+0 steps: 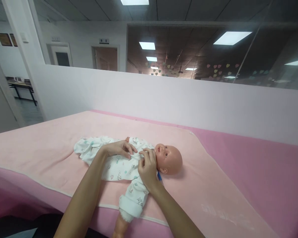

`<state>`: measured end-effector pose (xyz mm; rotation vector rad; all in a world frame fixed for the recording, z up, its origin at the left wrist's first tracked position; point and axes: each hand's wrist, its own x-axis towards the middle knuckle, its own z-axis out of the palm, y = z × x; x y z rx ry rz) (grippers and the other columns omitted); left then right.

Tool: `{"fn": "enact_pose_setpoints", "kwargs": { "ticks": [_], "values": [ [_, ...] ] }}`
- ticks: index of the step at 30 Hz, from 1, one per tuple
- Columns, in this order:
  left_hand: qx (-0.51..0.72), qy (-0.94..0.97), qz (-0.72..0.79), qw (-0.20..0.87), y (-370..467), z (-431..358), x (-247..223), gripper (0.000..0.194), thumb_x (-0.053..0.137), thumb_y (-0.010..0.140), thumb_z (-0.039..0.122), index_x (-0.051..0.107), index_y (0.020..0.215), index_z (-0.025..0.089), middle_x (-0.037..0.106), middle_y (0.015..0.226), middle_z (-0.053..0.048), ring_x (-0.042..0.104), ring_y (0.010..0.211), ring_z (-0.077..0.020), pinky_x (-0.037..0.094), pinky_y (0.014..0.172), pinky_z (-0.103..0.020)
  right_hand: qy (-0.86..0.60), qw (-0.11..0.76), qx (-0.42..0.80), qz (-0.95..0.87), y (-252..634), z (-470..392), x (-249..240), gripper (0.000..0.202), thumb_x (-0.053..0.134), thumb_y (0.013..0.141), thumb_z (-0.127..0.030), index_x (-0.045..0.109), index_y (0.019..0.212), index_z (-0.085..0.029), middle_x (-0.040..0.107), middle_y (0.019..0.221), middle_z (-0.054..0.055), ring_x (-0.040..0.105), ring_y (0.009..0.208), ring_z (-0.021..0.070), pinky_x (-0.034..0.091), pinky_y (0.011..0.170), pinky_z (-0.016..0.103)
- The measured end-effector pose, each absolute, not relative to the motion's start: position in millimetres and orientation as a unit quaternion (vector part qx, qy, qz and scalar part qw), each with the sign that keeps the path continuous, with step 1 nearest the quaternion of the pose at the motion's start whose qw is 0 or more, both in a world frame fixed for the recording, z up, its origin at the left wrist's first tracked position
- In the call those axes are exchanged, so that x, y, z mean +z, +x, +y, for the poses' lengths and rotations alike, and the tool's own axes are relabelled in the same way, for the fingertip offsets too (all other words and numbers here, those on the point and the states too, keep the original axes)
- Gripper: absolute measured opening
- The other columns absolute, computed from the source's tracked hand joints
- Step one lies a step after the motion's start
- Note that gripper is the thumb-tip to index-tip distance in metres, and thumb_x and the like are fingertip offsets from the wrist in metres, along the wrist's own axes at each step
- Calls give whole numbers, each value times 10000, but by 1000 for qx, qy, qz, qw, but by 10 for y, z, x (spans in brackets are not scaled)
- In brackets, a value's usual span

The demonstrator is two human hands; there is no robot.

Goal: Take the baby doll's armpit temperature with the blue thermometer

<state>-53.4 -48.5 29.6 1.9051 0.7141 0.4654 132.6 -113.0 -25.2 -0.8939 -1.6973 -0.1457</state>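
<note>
Gentle hands at the doll's (pixel 172 160) neckline, folks
Doll's on the peach mat (pixel 201 185), head right. My left hand's (pixel 119 148) fingers sit slightly apart on the outfit (pixel 119 168); right hand's (pixel 148 165) curled, can't tell if pinching. I'd keep fabric flat, no yanking.

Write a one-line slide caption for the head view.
Left hand and right hand at the printed outfit of a doll lying on peach cloth.

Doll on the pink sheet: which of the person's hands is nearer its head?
The right hand, close beside the doll's head; the left hand is farther off, over the front of the printed outfit.
</note>
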Motion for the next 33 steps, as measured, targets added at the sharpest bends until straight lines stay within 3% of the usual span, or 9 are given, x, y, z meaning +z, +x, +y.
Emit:
{"fn": "enact_pose_setpoints", "kwargs": {
  "ticks": [3,9,17,21,24,33],
  "values": [
    [189,785,291,513,-525,-497,312,185,732,616,252,677,779,184,631,1046,-35,535,1004,-180,365,917,-281,-390,545,-65,-739,1321,-1141,-235,299,389,727,-35,570,919,-175,546,980,72,479,901,198,413,796,351],
    [179,776,333,505,-530,-507,322,228,682,675,333,661,830,167,660,719,3,586,770,-145,388,867,-273,-391,512,-72,-762,1317,-1152,-204,243,485,795,-196,546,1029,-170,550,1058,81,459,978,216,362,871,375],
    [182,787,332,487,-517,-492,325,316,637,711,395,665,959,201,676,944,-36,569,951,-199,402,860,-278,-391,509,-70,-763,1308,-1123,-234,143,479,833,-227,558,947,-193,611,869,39,492,840,194,375,763,338],
    [163,790,292,514,-495,-488,306,417,727,619,325,645,1010,206,657,993,-41,568,967,-201,429,839,-278,-387,526,-85,-753,1305,-1110,-256,118,491,829,-227,566,913,-191,617,836,43,498,814,195,378,738,333],
    [166,796,285,507,-490,-471,281,407,760,571,289,663,958,209,666,949,-28,579,934,-190,428,849,-285,-374,539,-86,-750,1307,-1108,-257,88,503,817,-204,566,877,-194,620,814,35,502,801,189,380,732,327],
    [175,815,303,462,-501,-455,276,289,722,612,316,710,880,210,693,805,-4,589,876,-189,323,979,-326,-318,569,-97,-752,1322,-1127,-232,94,497,806,-131,552,784,-204,624,741,12,510,733,166,381,701,321]
  ]
}}
